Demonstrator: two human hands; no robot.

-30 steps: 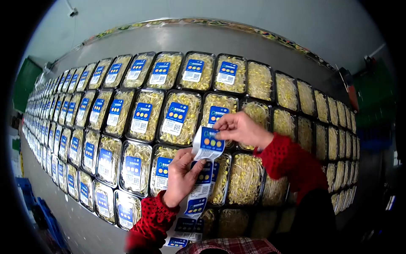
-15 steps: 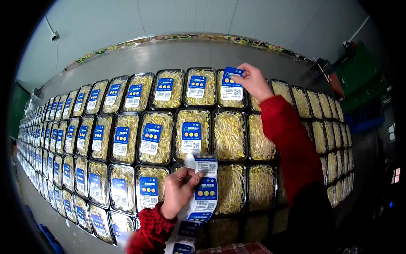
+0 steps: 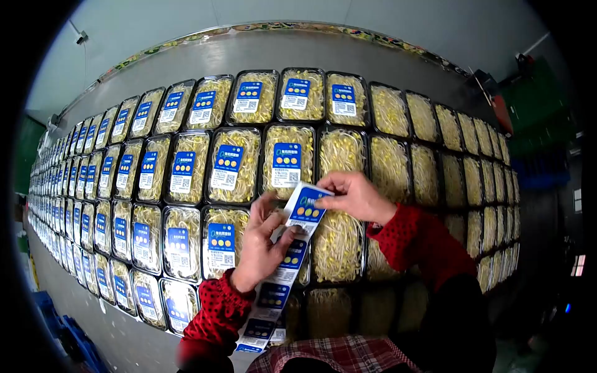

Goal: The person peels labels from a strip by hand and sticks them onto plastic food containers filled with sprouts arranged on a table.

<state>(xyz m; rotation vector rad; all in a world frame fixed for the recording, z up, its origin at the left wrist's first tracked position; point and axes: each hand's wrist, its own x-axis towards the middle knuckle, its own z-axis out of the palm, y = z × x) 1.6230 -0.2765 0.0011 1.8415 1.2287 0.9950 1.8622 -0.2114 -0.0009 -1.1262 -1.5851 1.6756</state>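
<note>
A long strip of blue and white labels (image 3: 273,295) hangs down from my left hand (image 3: 264,242), whose fingers and thumb are closed on its upper part. My right hand (image 3: 357,198) pinches the top label of the strip at its upper right corner. Both hands are above black trays of sprouts. Behind them, a labelled tray (image 3: 288,163) lies in the second row. In the back row, another tray (image 3: 346,99) bears a blue and white label. Just right of the strip is a tray with no visible label (image 3: 339,245).
Rows of labelled trays (image 3: 182,168) stretch to the left. Unlabelled trays (image 3: 390,110) stand to the right. Blue crates (image 3: 68,339) are on the floor at the lower left, and a green container (image 3: 544,109) is at the far right.
My right hand has come back from the back-row tray to the strip, leaving a label on that tray. My left hand has risen slightly with the strip. The view has tilted down.
</note>
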